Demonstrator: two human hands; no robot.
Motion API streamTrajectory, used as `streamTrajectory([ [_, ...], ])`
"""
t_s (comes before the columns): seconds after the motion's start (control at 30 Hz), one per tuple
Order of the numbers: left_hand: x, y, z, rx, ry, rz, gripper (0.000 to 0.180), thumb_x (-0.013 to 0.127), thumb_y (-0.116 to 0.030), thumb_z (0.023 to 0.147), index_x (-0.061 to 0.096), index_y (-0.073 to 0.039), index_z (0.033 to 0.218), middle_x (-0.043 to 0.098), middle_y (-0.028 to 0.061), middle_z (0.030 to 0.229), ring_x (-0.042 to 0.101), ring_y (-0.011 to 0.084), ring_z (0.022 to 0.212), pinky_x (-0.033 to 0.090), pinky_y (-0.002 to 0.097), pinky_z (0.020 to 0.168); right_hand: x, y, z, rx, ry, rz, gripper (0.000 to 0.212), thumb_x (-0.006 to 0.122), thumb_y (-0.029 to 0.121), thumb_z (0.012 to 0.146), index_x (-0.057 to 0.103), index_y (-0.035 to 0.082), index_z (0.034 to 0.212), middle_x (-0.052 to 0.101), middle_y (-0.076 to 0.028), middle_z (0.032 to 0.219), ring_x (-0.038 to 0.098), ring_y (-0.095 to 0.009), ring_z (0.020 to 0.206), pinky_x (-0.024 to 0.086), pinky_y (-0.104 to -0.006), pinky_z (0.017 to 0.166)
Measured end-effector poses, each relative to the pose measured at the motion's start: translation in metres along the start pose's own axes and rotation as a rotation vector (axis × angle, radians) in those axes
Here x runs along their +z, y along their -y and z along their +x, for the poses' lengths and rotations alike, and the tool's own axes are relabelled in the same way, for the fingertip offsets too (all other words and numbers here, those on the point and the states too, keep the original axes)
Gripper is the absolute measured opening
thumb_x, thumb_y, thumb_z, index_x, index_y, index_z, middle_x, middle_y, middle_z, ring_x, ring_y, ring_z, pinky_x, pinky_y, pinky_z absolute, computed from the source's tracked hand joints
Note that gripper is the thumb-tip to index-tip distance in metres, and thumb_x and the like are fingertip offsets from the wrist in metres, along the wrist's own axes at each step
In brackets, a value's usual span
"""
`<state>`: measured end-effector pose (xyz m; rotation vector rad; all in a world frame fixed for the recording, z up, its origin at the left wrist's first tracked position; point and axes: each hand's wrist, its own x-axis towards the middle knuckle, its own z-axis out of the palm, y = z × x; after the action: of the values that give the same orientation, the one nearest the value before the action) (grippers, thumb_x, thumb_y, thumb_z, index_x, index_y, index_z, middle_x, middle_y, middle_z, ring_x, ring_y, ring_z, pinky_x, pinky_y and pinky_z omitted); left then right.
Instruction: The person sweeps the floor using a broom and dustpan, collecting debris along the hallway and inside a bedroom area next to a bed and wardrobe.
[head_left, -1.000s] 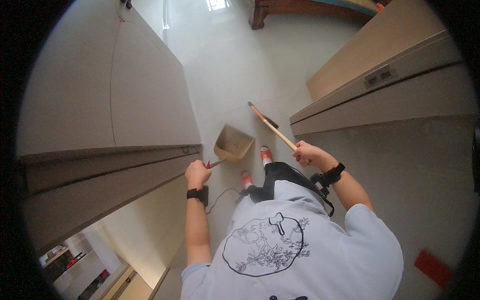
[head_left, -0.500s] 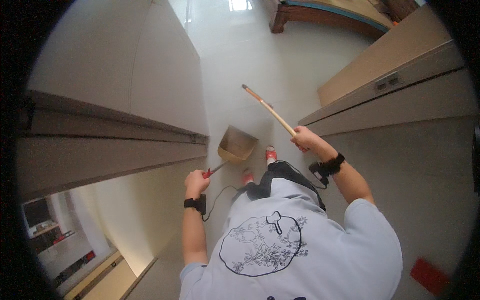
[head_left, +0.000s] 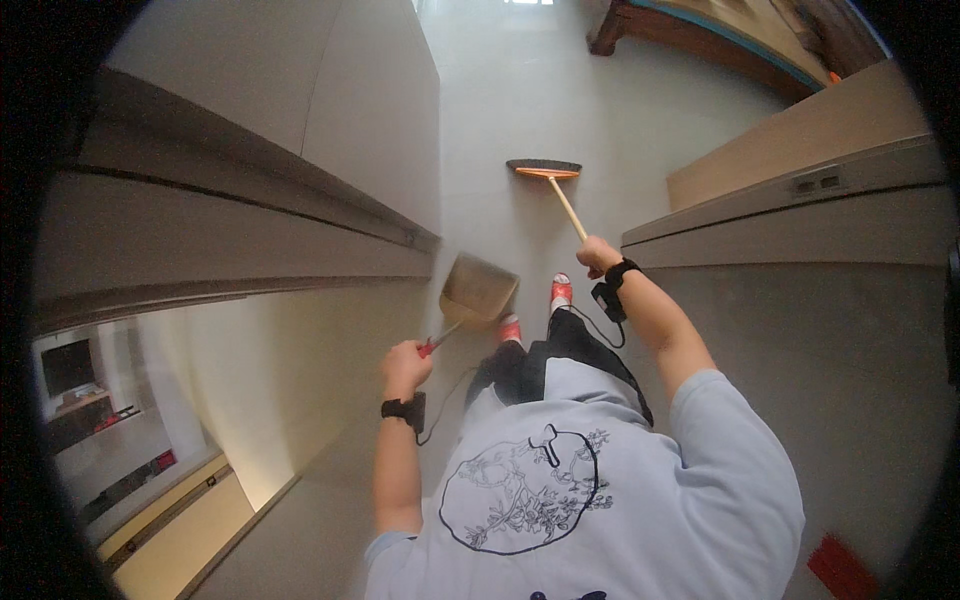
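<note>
1. The broom (head_left: 567, 207) lay ahead of the right hand (head_left: 598, 256), its handle running forward and slightly left. Its head (head_left: 545, 168) was set crosswise, the long axis left to right.
2. The dustpan (head_left: 480, 288) lay ahead and to the right of the left hand (head_left: 408, 366), its mouth facing forward and slightly right.
3. Governing relation, as judged: the broom head stood beyond the dustpan and to its right, well apart from it. The right hand was the nearer to the head.
4. Both hands were closed: the right gripped the broom handle, the left the dustpan handle. Whether the bristles pressed on the floor (head_left: 500, 110) could not be determined.
5. Against the frame half a second earlier, the head had turned into plain view crosswise; the dustpan remained in the left hand.
</note>
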<state>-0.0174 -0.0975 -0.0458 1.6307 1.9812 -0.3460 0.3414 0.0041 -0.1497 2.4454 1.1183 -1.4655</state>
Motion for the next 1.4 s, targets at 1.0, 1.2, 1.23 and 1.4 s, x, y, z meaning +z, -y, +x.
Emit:
streamTrajectory([
  [1.0,-0.070,-0.026,-0.011,0.068,-0.002,-0.028,0.022,0.054,-0.019,0.064,0.063,-0.006,0.079,0.059,0.0179,0.082,0.057,0.0313,0.079,0.046,0.0379,0.067,-0.065,-0.032,-0.218,-0.210,0.171,0.070,0.019,0.050,0.009,0.068,0.053,-0.005,0.080,0.049,-0.007,0.051,0.048,-0.016,0.038,0.040,-0.0294,0.034],
  [1.2,-0.054,0.004,-0.047,0.066,-0.109,-0.116,0.024,0.052,-0.018,0.063,0.064,-0.007,0.081,0.059,0.0175,0.079,0.057,0.0326,0.076,0.045,0.0385,0.067,-0.060,0.028,-0.158,-0.308,-0.008,-0.179,0.019,0.049,0.008,0.068,0.056,-0.008,0.077,0.058,-0.016,0.061,0.057,-0.023,0.047,0.047,-0.0323,0.040],
  [1.23,-0.049,0.011,-0.051,0.047,-0.106,-0.150,0.025,0.052,-0.018,0.062,0.064,-0.008,0.082,0.059,0.0172,0.077,0.056,0.0334,0.075,0.045,0.0391,0.067,-0.058,0.039,-0.149,-0.310,-0.021,-0.159,0.019,0.050,0.007,0.068,0.056,-0.008,0.077,0.058,-0.016,0.061,0.057,-0.023,0.047,0.047,-0.0318,0.040],
  [1.4,-0.037,0.029,-0.083,-0.043,-0.072,-0.194,0.025,0.053,-0.019,0.063,0.063,-0.007,0.082,0.059,0.0172,0.075,0.056,0.0334,0.073,0.045,0.0400,0.066,-0.051,0.082,-0.117,-0.321,-0.011,-0.260,0.019,0.048,0.007,0.068,0.057,-0.006,0.078,0.059,-0.017,0.064,0.059,-0.023,0.051,0.048,-0.0324,0.045],
])
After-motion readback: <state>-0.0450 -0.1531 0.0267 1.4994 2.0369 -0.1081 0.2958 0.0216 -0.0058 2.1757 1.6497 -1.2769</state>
